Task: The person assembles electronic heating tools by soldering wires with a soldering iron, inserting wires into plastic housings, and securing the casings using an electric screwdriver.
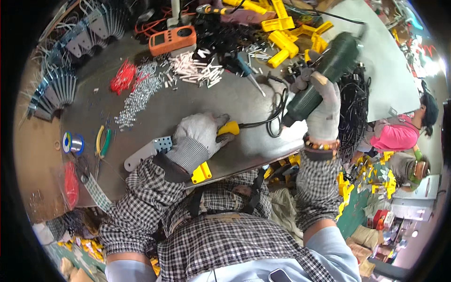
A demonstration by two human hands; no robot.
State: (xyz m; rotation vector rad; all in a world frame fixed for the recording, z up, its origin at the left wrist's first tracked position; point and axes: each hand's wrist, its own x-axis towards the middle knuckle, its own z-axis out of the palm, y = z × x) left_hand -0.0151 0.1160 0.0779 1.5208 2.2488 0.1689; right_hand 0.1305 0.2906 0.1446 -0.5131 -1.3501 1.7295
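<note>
My left hand (199, 136), in a grey knit glove, is closed around a yellow plastic part (229, 128) near the table's front edge. A black cable (256, 124) runs from that part and loops to the right. My right hand (324, 105), gloved too, grips a dark green, barrel-shaped power tool (324, 73), tilted with its lower end toward the cable loop. Its exact kind I cannot make out. Beside my left wrist lie a perforated metal plate (146, 154) and a yellow plastic casing (202, 173), partly hidden by my cuff.
On the metal table (164, 108) lie small metal pieces (138, 96), white tubes (195, 69), a screwdriver (251, 75), an orange meter (172, 40), pliers (101, 142) and a solder spool (73, 142). Yellow casings (284, 42) and black cables (354, 103) are piled beyond. Other people (394, 134) work at right.
</note>
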